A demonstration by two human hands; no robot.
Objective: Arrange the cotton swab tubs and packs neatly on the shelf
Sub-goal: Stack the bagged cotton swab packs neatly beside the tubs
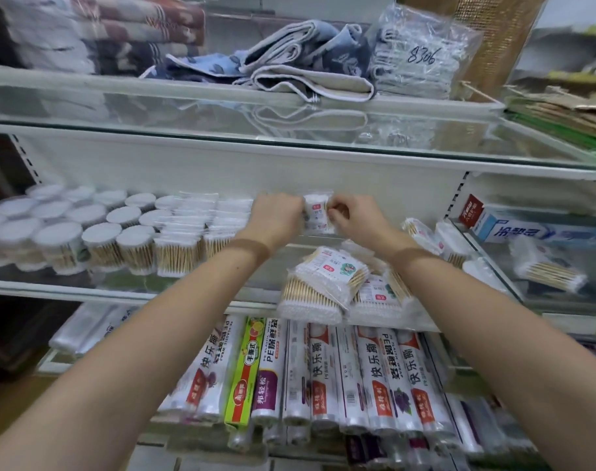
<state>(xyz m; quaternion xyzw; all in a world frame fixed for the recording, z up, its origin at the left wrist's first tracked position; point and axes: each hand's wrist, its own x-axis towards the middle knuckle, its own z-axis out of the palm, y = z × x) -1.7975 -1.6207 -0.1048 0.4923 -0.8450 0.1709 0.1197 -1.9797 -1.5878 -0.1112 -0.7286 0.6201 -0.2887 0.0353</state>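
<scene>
Held pack (318,212): pinched upright between left hand (276,217) and right hand (352,217); fingers curled round it
Loose packs (327,287): heaped at shelf (187,294) front

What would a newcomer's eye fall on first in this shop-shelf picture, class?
Two bare forearms reach up the middle, where the left hand and right hand hold one cotton swab pack upright at the back of the middle shelf. Left of them stand rows of white-lidded tubs; below, loose packs lie heaped.

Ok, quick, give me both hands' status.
Left hand: holding the left side of the upright swab pack.
Right hand: pinching the same pack's right edge.
</scene>
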